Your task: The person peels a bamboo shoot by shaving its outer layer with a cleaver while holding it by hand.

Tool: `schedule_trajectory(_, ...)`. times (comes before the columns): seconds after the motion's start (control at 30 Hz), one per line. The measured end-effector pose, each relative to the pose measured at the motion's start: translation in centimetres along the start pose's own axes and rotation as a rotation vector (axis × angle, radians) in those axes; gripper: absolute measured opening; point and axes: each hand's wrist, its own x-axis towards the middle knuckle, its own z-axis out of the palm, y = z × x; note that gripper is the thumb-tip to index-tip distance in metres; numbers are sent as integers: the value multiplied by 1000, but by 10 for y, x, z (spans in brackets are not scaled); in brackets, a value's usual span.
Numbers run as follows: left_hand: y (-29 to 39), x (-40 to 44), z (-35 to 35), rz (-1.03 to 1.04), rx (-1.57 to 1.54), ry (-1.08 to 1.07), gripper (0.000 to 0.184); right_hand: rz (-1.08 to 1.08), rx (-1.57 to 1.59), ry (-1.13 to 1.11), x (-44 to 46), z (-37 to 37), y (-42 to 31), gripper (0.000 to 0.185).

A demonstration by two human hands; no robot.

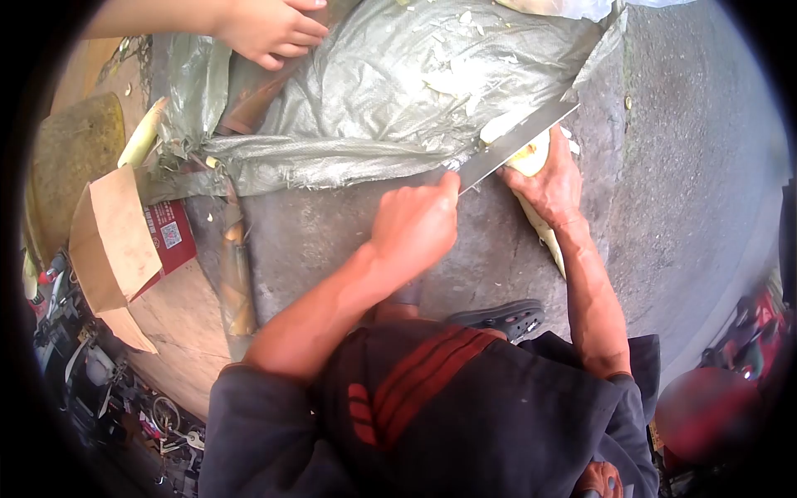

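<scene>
My left hand (415, 217) is closed round the handle of a long, broad-bladed knife (523, 143). Its blade slants up to the right and lies across the thick pale end of a peeled bamboo shoot (531, 158). My right hand (550, 184) grips that shoot near the thick end, and the tapered tip points down toward my feet. Whether the blade has entered the flesh cannot be made out. Pale cut pieces lie beside the blade on a grey-green woven plastic sheet (365, 108).
Another person's hand (270, 31) rests by a brown-husked shoot (253, 100) at upper left. An unpeeled shoot (237, 274) lies on the concrete near an open cardboard box (116, 241). My dark clog (502, 317) is below, with scrap parts (100, 382) at lower left.
</scene>
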Motion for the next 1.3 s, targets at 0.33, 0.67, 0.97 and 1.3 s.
schedule_trajectory(0.33,3,31,15,38,34,21,11,-4,-9,7,-1,-2,-2,105)
schedule_trajectory(0.67,1,61,16,60,86,7,16,-30,-30,13,0,0,2,104)
schedule_trajectory(0.97,8,78,18,45,73,-20,19,10,-23,-1,1,0,2,108)
schedule_trajectory(1.3,25,117,-3,-22,75,-242,26,-22,-2,-16,0,-4,-1,105)
